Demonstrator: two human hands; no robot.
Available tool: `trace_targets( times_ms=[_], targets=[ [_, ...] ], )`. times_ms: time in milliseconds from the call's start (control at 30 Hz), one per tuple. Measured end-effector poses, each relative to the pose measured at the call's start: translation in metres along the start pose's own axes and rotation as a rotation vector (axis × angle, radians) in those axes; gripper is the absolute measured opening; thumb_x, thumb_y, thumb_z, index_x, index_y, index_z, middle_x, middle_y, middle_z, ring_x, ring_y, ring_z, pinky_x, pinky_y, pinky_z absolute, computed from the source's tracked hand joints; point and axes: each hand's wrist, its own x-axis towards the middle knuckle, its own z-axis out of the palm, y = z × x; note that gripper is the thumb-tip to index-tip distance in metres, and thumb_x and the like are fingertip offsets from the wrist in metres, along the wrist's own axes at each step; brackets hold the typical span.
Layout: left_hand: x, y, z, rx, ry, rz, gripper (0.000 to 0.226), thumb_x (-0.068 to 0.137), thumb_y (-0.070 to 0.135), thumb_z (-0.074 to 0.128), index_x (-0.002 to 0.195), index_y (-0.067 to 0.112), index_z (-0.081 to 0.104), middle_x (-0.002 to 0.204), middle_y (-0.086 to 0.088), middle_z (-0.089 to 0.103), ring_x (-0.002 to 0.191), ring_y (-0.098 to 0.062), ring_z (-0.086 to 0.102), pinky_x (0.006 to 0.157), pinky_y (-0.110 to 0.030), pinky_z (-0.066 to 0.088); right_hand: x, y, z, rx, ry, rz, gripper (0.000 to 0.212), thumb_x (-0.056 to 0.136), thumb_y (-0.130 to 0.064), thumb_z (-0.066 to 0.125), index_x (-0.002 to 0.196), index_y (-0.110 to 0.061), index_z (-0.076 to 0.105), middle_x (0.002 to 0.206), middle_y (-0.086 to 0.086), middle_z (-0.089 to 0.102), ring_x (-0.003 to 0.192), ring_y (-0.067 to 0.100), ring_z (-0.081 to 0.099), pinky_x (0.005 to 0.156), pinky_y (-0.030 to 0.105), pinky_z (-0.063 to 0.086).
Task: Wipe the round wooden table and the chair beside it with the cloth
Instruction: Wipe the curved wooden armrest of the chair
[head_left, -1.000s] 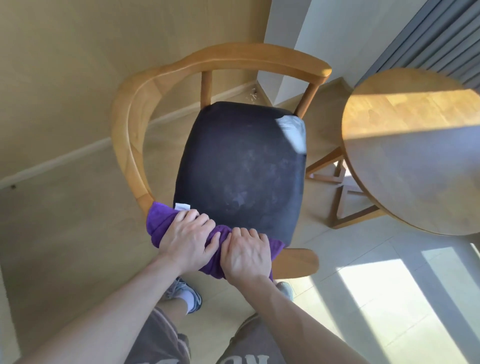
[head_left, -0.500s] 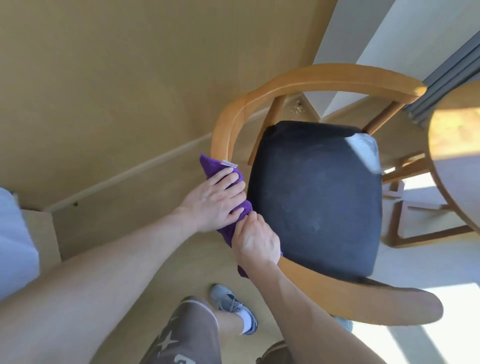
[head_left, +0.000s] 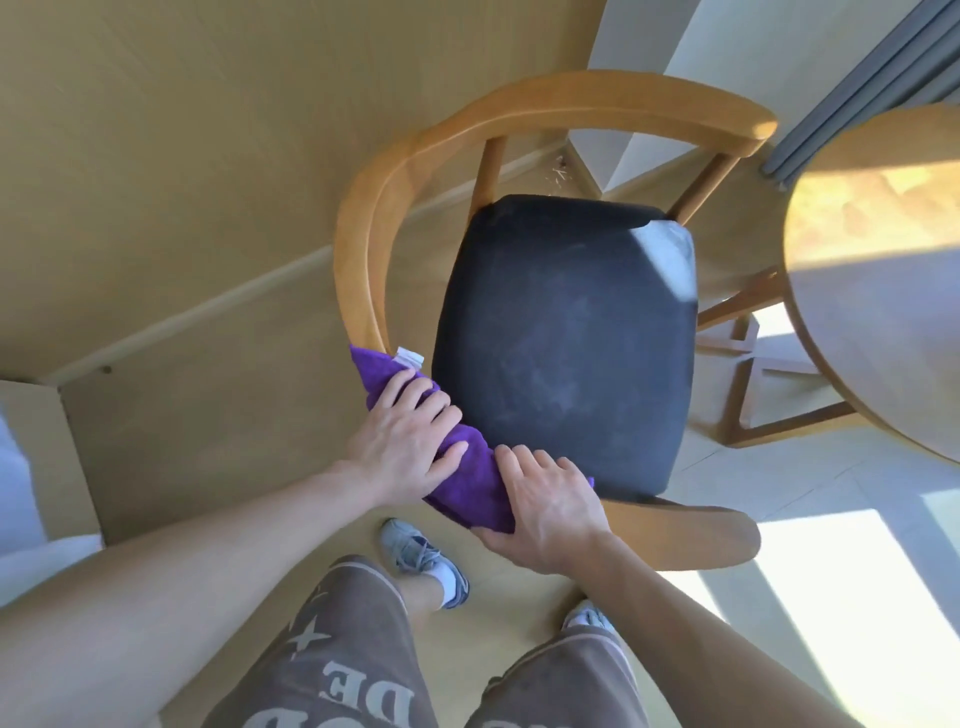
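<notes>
Under both hands, the cloth (head_left: 462, 483) has slid back along the armrest (head_left: 358, 249) toward us; left hand (head_left: 410, 441) and right hand (head_left: 550, 499) grip it, so we're still on the chair.

Brown shorts (head_left: 332, 670) printed with pale block letters and a star outline are being worn. Grey lace-up trainers (head_left: 423, 561) are being worn over white socks (head_left: 445, 577). Both forearms are being left bare, with no sleeves showing.
</notes>
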Motion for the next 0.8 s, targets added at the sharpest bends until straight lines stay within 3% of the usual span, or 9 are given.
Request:
trace_targets(
  times_ms=[200,433,633,800],
  targets=[
    [-0.009,0.072,0.002,0.003,-0.189,0.004,0.087,0.08,0.087,0.039,0.141,0.026,0.053,0.142,-0.005,0.053,0.128,-0.039,0.047,0.119,-0.061,0.025,-0.065,0.086,-0.005,-0.064,0.021,-0.111,0.079,0.07,-0.078,0.055,0.119,-0.017,0.053,0.093,-0.004,0.061,0.079,0.023,0.06,0.072,0.038,0.052],
    [0.03,0.194,0.012,0.013,-0.227,-0.011,0.108,0.07,0.098,0.034,0.139,0.016,0.052,0.136,-0.004,0.056,0.126,-0.035,0.05,0.112,-0.056,0.036,-0.115,0.189,-0.014,-0.094,-0.073,-0.14,0.073,0.076,-0.074,0.058,0.124,-0.019,0.053,0.102,-0.002,0.059,0.09,0.025,0.059,0.083,0.039,0.051],
    [0.068,0.268,0.025,0.066,-0.195,-0.055,0.076,0.077,0.071,0.061,0.127,0.014,0.054,0.124,-0.006,0.06,0.116,-0.032,0.054,0.103,-0.05,0.042,-0.148,0.233,-0.009,-0.013,-0.127,0.003,0.051,0.083,-0.046,0.065,0.124,-0.021,0.048,0.115,-0.003,0.058,0.106,0.023,0.055,0.098,0.037,0.043],
    [0.064,0.267,0.024,0.029,-0.14,-0.048,0.069,0.08,0.068,0.06,0.123,0.013,0.059,0.119,-0.006,0.063,0.11,-0.031,0.058,0.099,-0.048,0.047,-0.144,0.213,-0.008,0.016,-0.134,-0.025,0.069,0.078,-0.039,0.071,0.135,-0.011,0.044,0.124,0.005,0.054,0.111,0.028,0.053,0.103,0.039,0.043]
  ],
)
